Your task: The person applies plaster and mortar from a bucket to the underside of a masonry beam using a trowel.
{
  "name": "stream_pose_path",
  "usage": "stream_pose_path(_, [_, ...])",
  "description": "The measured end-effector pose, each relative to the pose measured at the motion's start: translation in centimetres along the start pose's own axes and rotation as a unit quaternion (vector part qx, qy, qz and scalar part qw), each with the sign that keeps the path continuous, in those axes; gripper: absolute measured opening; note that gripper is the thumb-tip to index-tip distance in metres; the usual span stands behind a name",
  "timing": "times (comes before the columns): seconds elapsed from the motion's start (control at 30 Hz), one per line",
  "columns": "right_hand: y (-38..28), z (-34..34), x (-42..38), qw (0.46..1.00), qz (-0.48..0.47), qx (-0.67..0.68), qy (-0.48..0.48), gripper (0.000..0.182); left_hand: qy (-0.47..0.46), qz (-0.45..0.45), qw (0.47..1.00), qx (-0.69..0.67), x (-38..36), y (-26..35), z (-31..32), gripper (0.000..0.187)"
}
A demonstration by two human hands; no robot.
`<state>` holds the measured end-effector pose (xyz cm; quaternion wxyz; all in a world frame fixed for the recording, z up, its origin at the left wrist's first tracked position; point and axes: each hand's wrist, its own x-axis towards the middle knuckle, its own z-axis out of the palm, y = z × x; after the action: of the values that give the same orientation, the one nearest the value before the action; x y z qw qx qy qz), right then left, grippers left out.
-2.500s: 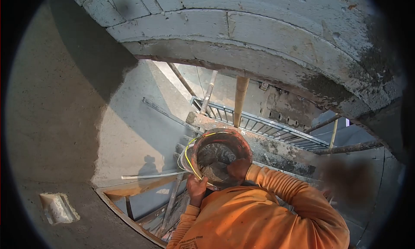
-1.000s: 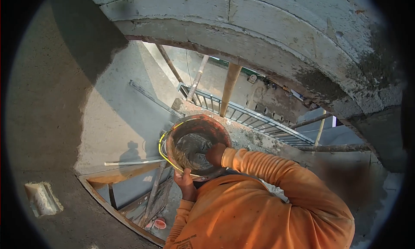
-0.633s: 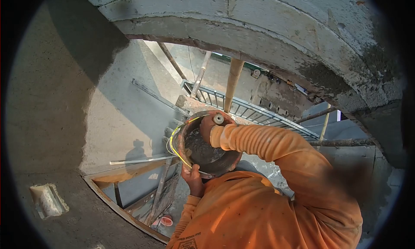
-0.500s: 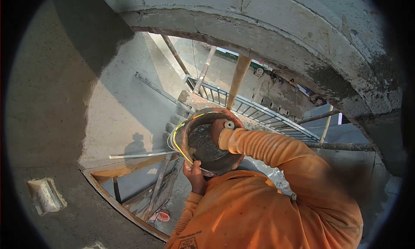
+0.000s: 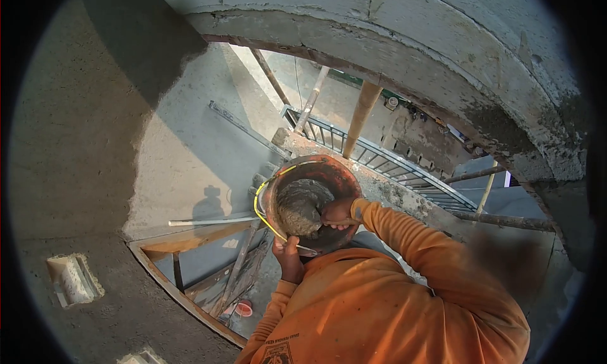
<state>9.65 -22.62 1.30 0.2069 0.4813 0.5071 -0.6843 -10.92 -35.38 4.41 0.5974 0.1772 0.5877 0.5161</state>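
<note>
A black bucket with a worn, reddish rim is tilted against my body, its mouth facing up toward me. Wet grey mortar is heaped inside it. My right hand reaches into the bucket, wrapped around the wooden handle of a trowel; mortar hides the blade. At the near left rim, my left hand grips the bucket edge, thumb on top, by the yellow-sleeved bail handle.
A curved concrete beam arches overhead. Bamboo poles and a metal railing stand beyond the bucket, with a lower level visible below. A timber-edged opening lies at lower left, beside a rough plastered wall.
My right hand has turned and lowered the trowel handle toward the bucket's near right side. A raised mound of mortar now shows in the bucket. My left hand keeps its hold.
</note>
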Motion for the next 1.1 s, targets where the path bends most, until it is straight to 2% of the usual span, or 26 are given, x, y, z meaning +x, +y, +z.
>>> stream_pose_path(0.07, [1.7, 0.5, 2.6, 0.988, -0.073, 0.134, -0.021, 0.039, -0.007, 0.054, 0.998, 0.017, 0.8, -1.5, -1.1, 0.054])
stream_pose_path(0.1, [2.3, 0.8, 3.6, 0.988, -0.076, 0.132, -0.02, 0.039, -0.007, 0.057, 0.998, 0.017, 0.8, -1.2, -0.7, 0.054])
stream_pose_path(0.17, [3.1, 1.2, 5.0, 0.965, -0.086, 0.248, 0.017, 0.038, 0.002, 0.081, 0.997, 0.013, 0.4, -0.3, 0.6, 0.04])
stream_pose_path(0.2, [3.1, 1.2, 4.4, 0.965, -0.089, 0.248, 0.016, 0.038, 0.002, 0.082, 0.996, 0.015, 0.6, -0.4, 0.5, 0.04])
stream_pose_path(0.27, [2.9, 1.5, 1.7, 0.974, -0.093, 0.147, 0.148, 0.038, -0.016, 0.075, 0.997, 0.029, 1.0, -1.0, -0.1, 0.055])
stream_pose_path(0.3, [3.1, 0.9, 1.1, 0.972, -0.107, -0.083, 0.191, 0.028, -0.015, 0.075, 0.997, 0.03, 1.0, -1.0, 0.0, 0.055])
stream_pose_path(0.33, [2.8, 0.9, -0.6, 0.973, -0.108, -0.08, 0.19, 0.028, -0.021, 0.08, 0.996, 0.041, 1.1, -0.9, 0.1, 0.055])
stream_pose_path(0.37, [2.6, 1.2, -2.7, 0.919, -0.12, -0.187, 0.325, 0.023, -0.028, 0.084, 0.995, 0.051, 1.2, -0.9, 0.2, 0.056])
stream_pose_path(0.4, [2.5, 1.4, -4.0, 0.836, -0.126, -0.286, 0.451, 0.017, -0.029, 0.081, 0.995, 0.054, 1.0, -0.5, 0.9, 0.056])
stream_pose_path(0.43, [2.5, 1.5, -3.8, 0.838, -0.123, -0.281, 0.451, 0.017, -0.037, 0.078, 0.995, 0.056, 0.6, 0.4, 2.0, 0.059])
stream_pose_path(0.5, [2.5, 1.7, -3.2, 0.706, -0.078, -0.387, 0.587, 0.012, -0.05, 0.07, 0.994, 0.061, 0.4, 0.7, 2.5, 0.063])
stream_pose_path(0.57, [3.3, 3.2, -1.4, 0.709, -0.09, -0.422, 0.558, 0.012, -0.06, 0.038, 0.994, 0.077, 1.3, 0.1, 2.0, 0.07])
stream_pose_path(0.63, [3.9, 4.4, -0.9, 0.705, -0.105, -0.459, 0.531, 0.013, -0.065, 0.064, 0.993, 0.079, 2.7, -1.2, 1.3, 0.069])
stream_pose_path(0.7, [4.9, 6.0, -1.1, 0.781, -0.139, -0.383, 0.474, 0.013, -0.063, 0.086, 0.991, 0.08, 2.9, -1.8, 0.9, 0.068])
stream_pose_path(0.73, [4.7, 5.4, -2.2, 0.782, -0.138, -0.381, 0.474, 0.013, -0.051, 0.067, 0.994, 0.076, 2.7, -1.4, 1.2, 0.066])
stream_pose_path(0.8, [5.0, 3.7, -4.3, 0.883, -0.166, -0.263, 0.353, 0.014, -0.041, 0.043, 0.995, 0.074, 2.2, -1.6, 1.1, 0.064])
stream_pose_path(0.83, [6.0, 3.6, -4.1, 0.883, -0.164, -0.261, 0.353, 0.014, -0.043, 0.053, 0.993, 0.093, 2.4, -2.0, 0.8, 0.057])
stream_pose_path(0.87, [7.1, 3.2, -3.4, 0.861, -0.15, -0.293, 0.387, 0.014, -0.046, 0.067, 0.99, 0.112, 2.7, -2.2, 0.5, 0.05])
stream_pose_path(0.9, [7.3, 2.5, -2.9, 0.836, -0.138, -0.324, 0.422, 0.014, -0.048, 0.072, 0.99, 0.112, 2.8, -2.1, 0.6, 0.05])
stream_pose_path(1.0, [5.8, 2.1, -6.5, 0.828, -0.099, -0.283, 0.474, 0.013, -0.034, 0.075, 0.992, 0.098, 1.8, -2.2, 0.2, 0.048])
stream_pose_path(1.03, [6.2, 2.9, -5.8, 0.772, -0.097, -0.294, 0.556, 0.011, -0.039, 0.079, 0.991, 0.098, 1.7, -2.2, 0.0, 0.046])
stream_pose_path(1.1, [7.5, 3.7, -2.5, 0.769, -0.109, -0.335, 0.534, 0.012, -0.045, 0.088, 0.991, 0.093, 1.2, -2.0, 0.4, 0.044])
